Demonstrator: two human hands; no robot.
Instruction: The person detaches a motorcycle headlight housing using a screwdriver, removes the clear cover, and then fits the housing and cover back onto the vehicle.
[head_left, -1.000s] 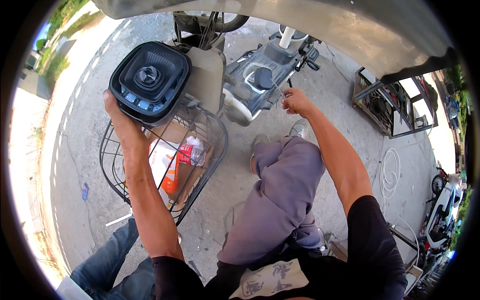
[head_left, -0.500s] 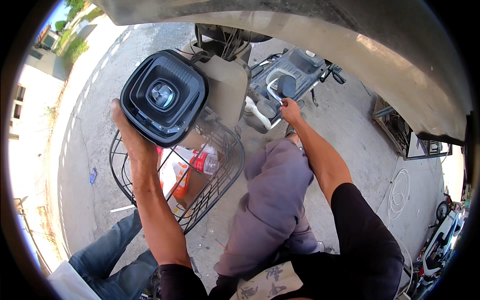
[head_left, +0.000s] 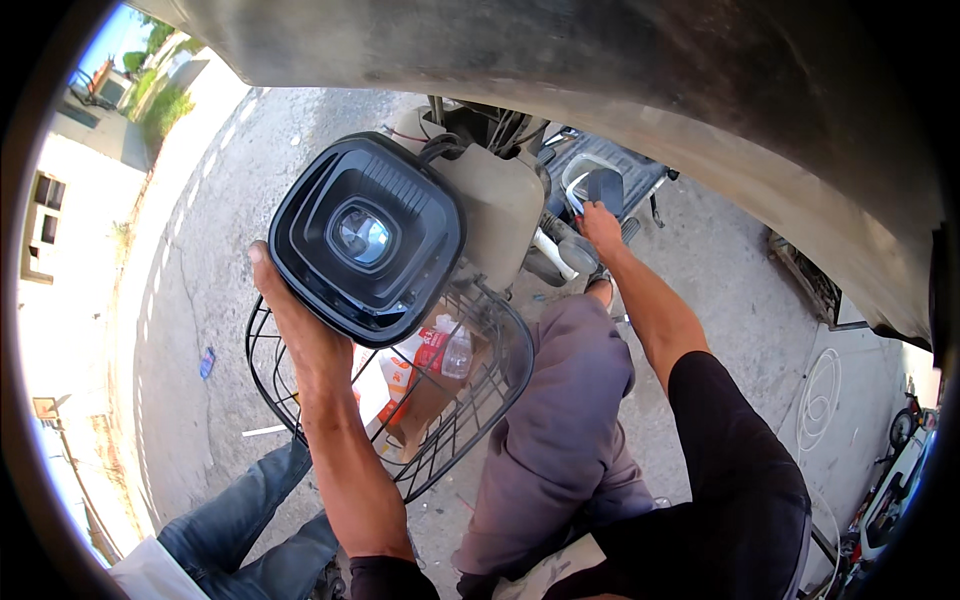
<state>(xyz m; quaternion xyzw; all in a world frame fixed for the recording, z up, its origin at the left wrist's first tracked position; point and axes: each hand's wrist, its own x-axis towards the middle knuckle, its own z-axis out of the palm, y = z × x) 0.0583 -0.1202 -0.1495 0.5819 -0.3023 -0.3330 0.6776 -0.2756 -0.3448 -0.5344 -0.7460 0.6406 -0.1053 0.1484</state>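
In my left hand (head_left: 305, 325) I hold a square black headlight (head_left: 365, 235) with a round clear lens at its centre. The hand grips its lower left edge, and most of the fingers are hidden behind the housing. Dark wires run behind the headlight towards a beige vehicle panel (head_left: 500, 205). My right hand (head_left: 600, 228) is closed round a pale curved bar (head_left: 574, 188), beside a dark rounded pad (head_left: 605, 188) whose kind I cannot make out. Beneath the headlight is a black wire basket (head_left: 450, 465) holding a plastic bottle (head_left: 455, 355) and orange-and-white packaging (head_left: 398, 380).
A large dusty curved panel (head_left: 600, 70) hangs across the top. Another person's jeans (head_left: 235, 510) are at lower left. A coiled pale hose (head_left: 820, 400) lies on the concrete at right, near a parked two-wheeler (head_left: 890, 495). A grey ribbed footboard (head_left: 640, 165) lies beyond my right hand.
The headlight, basket and both hands appear shifted right and lower as the whole view moves. The upper panel covers more of the picture. Both hands keep their holds.
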